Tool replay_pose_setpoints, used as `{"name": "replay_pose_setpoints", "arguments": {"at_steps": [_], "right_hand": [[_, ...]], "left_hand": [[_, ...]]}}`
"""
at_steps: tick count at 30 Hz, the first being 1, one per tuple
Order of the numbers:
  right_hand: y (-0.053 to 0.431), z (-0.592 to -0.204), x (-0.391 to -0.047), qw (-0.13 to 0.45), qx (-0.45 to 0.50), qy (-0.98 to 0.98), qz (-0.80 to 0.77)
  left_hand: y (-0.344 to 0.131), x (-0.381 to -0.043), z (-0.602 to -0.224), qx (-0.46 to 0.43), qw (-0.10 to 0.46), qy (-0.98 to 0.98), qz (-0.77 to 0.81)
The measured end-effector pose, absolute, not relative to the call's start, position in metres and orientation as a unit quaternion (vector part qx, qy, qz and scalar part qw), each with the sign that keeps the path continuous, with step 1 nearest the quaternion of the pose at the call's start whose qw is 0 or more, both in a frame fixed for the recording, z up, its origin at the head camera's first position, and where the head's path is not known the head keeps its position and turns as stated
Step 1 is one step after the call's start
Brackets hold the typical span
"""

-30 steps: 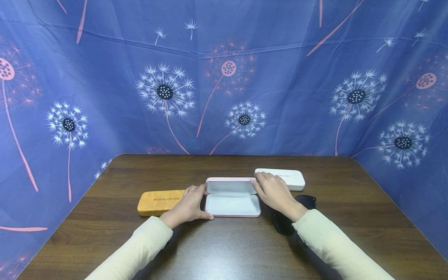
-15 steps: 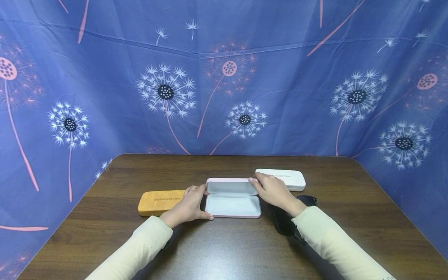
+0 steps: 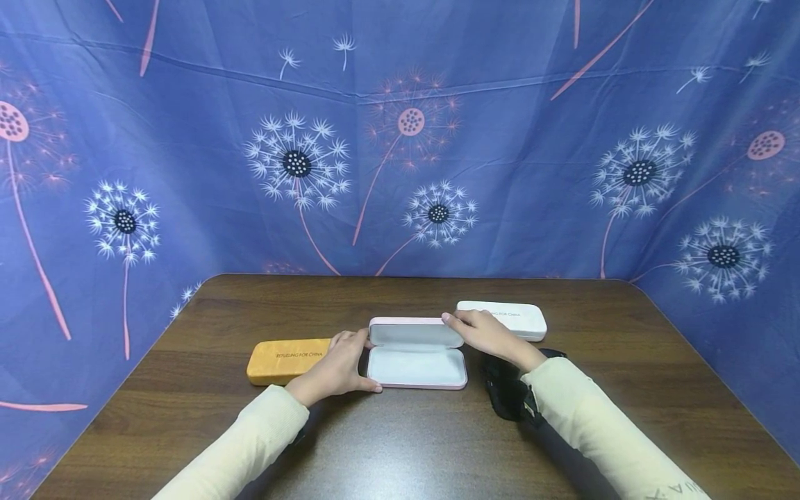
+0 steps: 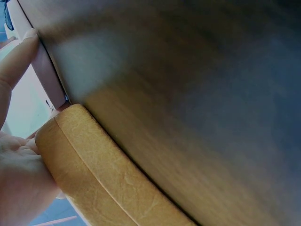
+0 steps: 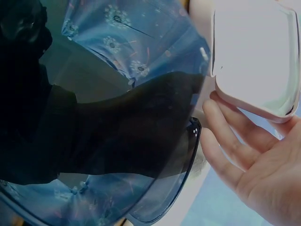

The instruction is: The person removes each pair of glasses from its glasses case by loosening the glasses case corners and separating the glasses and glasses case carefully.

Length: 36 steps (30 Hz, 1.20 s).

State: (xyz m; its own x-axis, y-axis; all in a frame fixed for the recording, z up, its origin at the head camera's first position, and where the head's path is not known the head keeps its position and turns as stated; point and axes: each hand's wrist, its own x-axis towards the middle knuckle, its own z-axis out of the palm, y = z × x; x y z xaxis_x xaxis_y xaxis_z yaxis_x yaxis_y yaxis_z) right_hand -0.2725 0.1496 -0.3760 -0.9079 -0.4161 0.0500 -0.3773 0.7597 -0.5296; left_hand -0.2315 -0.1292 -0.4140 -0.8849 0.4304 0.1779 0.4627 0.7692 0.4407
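A pink glasses case (image 3: 417, 368) stands open on the table, its lid raised at the back and its pale lining showing. My left hand (image 3: 337, 364) grips the case's left end, thumb at the front edge and fingers behind. At the lid's right end, my right hand (image 3: 490, 337) holds the corner, thumb on the top edge. The right wrist view shows the fingers of this hand (image 5: 268, 160) against the outside of the pink case (image 5: 256, 56). Black sunglasses (image 3: 507, 397) lie below my right forearm, partly hidden by it; their dark lens (image 5: 117, 136) fills much of the right wrist view.
Close beside my left hand lies a closed orange glasses case (image 3: 284, 361), its right end covered by the hand. A closed white glasses case (image 3: 521, 321) sits behind my right hand. Patterned blue cloth (image 3: 400, 139) hangs at the back of the brown table (image 3: 400, 444).
My right hand has shifted slightly at the lid's corner, its thumb moving left onto the top edge and its fingers drawing together. My left hand and the case have stayed in place.
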Motion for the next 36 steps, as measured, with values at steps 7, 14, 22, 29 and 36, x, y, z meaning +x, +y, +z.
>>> {"name": "replay_pose_setpoints", "arguments": {"at_steps": [7,14,22,29,36], "right_hand": [[0.152,-0.375,-0.277,0.085,-0.216,0.926,-0.298],[0.155,-0.374,-0.281,0.167,-0.189,0.907,-0.337],[0.158,-0.371,-0.283,0.217,-0.183,0.889,-0.36],[0.159,-0.372,-0.284,0.234,-0.192,0.875,-0.378],[0.158,-0.373,-0.283,0.241,-0.188,0.87,-0.386]], "left_hand": [[-0.129,-0.231,-0.413,-0.237,0.037,-0.94,-0.243],[-0.128,-0.231,-0.412,-0.238,0.038,-0.939,-0.244],[-0.128,-0.23,-0.412,-0.237,0.035,-0.938,-0.25],[-0.128,-0.231,-0.413,-0.236,0.041,-0.939,-0.247],[-0.128,-0.231,-0.414,-0.235,0.039,-0.939,-0.249]]}}
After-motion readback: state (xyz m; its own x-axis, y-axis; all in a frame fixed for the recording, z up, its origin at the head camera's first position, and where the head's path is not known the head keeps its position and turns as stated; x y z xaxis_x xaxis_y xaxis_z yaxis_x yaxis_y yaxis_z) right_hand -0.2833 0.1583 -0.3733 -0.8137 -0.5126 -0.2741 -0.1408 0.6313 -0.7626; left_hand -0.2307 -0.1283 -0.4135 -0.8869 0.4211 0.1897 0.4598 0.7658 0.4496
